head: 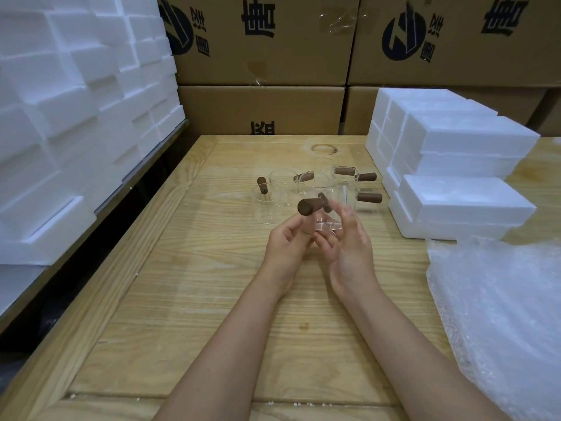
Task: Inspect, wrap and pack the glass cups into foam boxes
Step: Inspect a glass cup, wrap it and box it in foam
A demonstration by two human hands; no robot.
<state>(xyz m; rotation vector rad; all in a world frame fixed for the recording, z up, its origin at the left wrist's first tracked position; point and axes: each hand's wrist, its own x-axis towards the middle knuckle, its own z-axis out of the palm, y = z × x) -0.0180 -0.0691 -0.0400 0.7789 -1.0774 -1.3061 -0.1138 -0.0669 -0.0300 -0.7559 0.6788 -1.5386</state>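
Left hand (287,241) and right hand (347,250) both clasp one glass cup (329,221), raised just in front of the waiting cups (282,185), its wooden handle (308,207) turned toward the viewer, apparently for inspection; foam boxes (464,202) stand right of those cups, bubble wrap (498,314) nearer and right, within reach for wrapping

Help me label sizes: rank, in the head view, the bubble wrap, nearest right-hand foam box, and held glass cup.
1. bubble wrap, though nearness to the camera inflates it
2. foam box
3. glass cup
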